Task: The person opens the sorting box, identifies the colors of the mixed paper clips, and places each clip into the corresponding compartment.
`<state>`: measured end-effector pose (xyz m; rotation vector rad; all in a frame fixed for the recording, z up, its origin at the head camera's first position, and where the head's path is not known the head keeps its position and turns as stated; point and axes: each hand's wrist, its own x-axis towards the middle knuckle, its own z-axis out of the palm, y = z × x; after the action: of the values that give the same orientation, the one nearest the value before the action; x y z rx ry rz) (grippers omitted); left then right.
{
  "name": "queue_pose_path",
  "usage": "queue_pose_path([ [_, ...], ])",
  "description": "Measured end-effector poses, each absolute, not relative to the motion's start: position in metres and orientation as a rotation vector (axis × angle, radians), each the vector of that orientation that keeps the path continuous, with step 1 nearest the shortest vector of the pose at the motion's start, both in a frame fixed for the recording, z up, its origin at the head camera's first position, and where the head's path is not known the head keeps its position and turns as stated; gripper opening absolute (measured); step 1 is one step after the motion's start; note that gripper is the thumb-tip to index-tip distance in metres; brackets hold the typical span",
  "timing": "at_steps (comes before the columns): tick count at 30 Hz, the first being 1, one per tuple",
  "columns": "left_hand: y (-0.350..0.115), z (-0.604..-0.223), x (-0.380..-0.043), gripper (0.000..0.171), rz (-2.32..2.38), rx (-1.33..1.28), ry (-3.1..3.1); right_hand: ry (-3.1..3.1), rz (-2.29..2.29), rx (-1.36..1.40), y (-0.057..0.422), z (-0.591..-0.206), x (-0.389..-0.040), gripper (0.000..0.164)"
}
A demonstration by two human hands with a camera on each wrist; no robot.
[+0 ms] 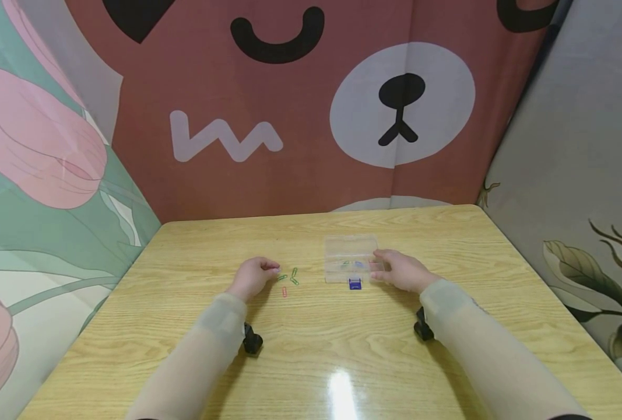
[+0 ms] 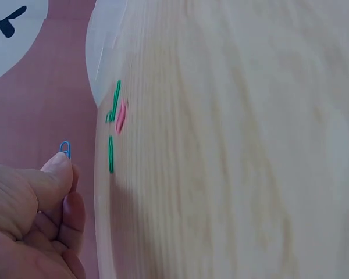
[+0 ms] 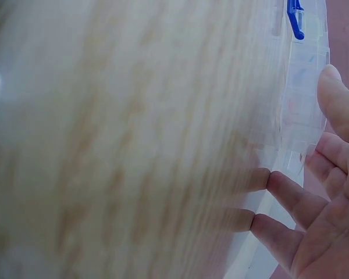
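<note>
My left hand pinches a small blue paper clip between thumb and forefinger, a little above the table. Just right of it lie several green paper clips and a pink paper clip. A clear plastic box with compartments and a blue latch stands farther right, its lid raised at the back. Inside it, small green and blue pieces show faintly. My right hand holds the box's right end, thumb at the rim; in the right wrist view two other fingertips touch the tabletop.
The wooden table carries the box and the loose clips. A printed cloth hangs along its far edge, with patterned cloths at both sides. A black wrist camera sits under the left forearm, another under the right.
</note>
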<state>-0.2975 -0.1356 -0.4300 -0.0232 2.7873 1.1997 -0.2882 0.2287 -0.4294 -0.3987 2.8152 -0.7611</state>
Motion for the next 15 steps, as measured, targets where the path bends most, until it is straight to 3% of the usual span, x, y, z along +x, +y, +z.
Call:
queue_pose_path([
  [15,-0.1,-0.422,-0.301,0.018,1.331,-0.015,2.727,2.826,-0.743,-0.414,0.229,-0.429,-0.288,0.071],
])
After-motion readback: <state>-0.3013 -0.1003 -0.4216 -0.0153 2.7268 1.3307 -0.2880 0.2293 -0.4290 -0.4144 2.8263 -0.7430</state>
